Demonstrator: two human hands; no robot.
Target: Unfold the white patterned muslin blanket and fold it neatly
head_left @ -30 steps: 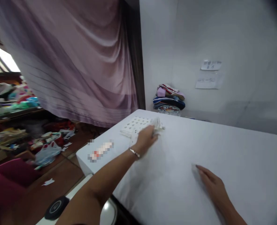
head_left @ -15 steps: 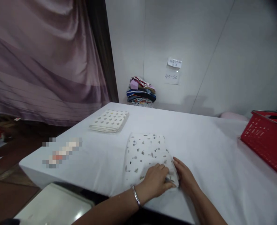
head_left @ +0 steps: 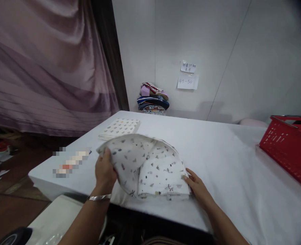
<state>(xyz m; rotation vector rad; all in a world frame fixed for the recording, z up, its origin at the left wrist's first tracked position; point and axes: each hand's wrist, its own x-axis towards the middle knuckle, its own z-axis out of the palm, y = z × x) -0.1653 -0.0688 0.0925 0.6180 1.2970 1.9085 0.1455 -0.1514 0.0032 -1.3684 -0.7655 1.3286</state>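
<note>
A white cloth [head_left: 163, 170] with small grey and brown prints lies folded near the table's front edge, one layer lifted and opened out to the left. My left hand [head_left: 106, 172], a silver bracelet on its wrist, grips the raised corner of that layer between thumb and fingers. At the cloth's right edge, my right hand [head_left: 196, 183] rests with its fingers stretched and apart, touching the fabric. Behind the lifted flap sits a second folded cloth [head_left: 120, 127], cream with a leaf-like pattern, its near part partly covered from view.
The white table [head_left: 216, 153] carries a red basket [head_left: 290, 149] at the right and a blurred-out object [head_left: 72, 163] at the left. Stacked folded fabrics [head_left: 154, 98] stand by the wall. Paper notes [head_left: 188, 81] hang above. A pink curtain [head_left: 51, 68] covers the left.
My left hand has moved from the cloth's right side to the left, pulling the top layer open. My right hand stays by the right edge.
</note>
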